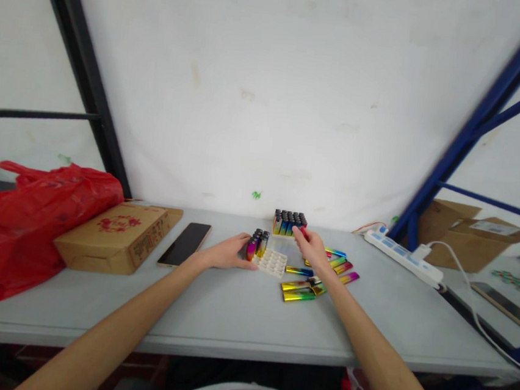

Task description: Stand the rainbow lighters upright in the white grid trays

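Right now, the small red-tinted lighter [303,230] is clamped between the fingers of the right hand [310,249], beyond and to the right of the white plastic tray with rows of round-looking cells [274,262]. It appears to slant away from the fingers, toward the wall and a little left; its full length is hidden, so its exact axis cannot be told. The tray's long axis runs roughly left to right across the grey surface [212,313]. Its bare cells lie toward the right hand, while a cluster of shiny, multicolored lighters with black tops [258,244] stands upright at its left end.

The left hand [230,251] is nearer that end. Its fingers are apart, thumb by the tray's near left corner and the others beside the standing lighters; how firmly they press cannot be told.

Behind the tray, toward the white wall [269,98], a packed block of black-topped, rainbow-metallic lighters [283,225] stands upright, just beside the right fingertips. Loose metallic lighters in yellow, green, blue and pink [299,295] lie flat to the right of the tray, some partly under the right forearm in this view. Farther left rests a dark, flat phone [185,245], with a brown cardboard box [113,233] beyond it.
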A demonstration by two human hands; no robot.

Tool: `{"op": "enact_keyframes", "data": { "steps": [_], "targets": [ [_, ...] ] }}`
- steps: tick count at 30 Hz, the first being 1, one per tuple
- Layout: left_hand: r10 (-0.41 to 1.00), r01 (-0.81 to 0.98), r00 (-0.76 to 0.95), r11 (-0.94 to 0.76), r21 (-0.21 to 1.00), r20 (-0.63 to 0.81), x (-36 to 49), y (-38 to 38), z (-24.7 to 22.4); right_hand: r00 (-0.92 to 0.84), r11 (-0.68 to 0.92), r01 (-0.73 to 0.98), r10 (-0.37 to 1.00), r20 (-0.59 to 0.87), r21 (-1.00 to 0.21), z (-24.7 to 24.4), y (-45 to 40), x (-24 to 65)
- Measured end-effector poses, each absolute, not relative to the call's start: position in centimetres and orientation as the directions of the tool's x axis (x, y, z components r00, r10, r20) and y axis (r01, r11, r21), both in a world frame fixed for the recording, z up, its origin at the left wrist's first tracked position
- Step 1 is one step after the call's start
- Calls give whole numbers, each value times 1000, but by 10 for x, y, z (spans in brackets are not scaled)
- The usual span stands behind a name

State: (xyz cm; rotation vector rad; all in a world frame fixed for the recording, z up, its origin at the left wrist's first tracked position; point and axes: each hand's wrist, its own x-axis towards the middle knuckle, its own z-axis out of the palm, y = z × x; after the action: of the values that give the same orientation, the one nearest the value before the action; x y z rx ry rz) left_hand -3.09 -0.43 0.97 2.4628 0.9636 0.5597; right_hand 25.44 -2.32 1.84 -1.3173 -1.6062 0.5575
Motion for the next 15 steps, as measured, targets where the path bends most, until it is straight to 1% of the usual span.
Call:
{"op": "enact_keyframes", "data": {
  "steps": [2, 6, 10, 15],
  "targets": [
    [709, 535, 675, -662, 525, 205, -30, -5, 10, 74, 303, 591, 902, 424, -748, 17, -26, 251],
    [703, 531, 677, -672, 517, 219, -30, -5, 11, 114, 282, 674, 874, 473, -682, 15, -31, 244],
    [705, 537, 678, -668, 515, 207, -30, -6, 13, 93, 309, 694, 857, 507, -651, 12, -31, 240],
    [710, 547, 676, -662, 513, 195, -30, -6, 13, 51, 352, 670, 856, 514, -654, 13, -34, 238]
  ]
}}
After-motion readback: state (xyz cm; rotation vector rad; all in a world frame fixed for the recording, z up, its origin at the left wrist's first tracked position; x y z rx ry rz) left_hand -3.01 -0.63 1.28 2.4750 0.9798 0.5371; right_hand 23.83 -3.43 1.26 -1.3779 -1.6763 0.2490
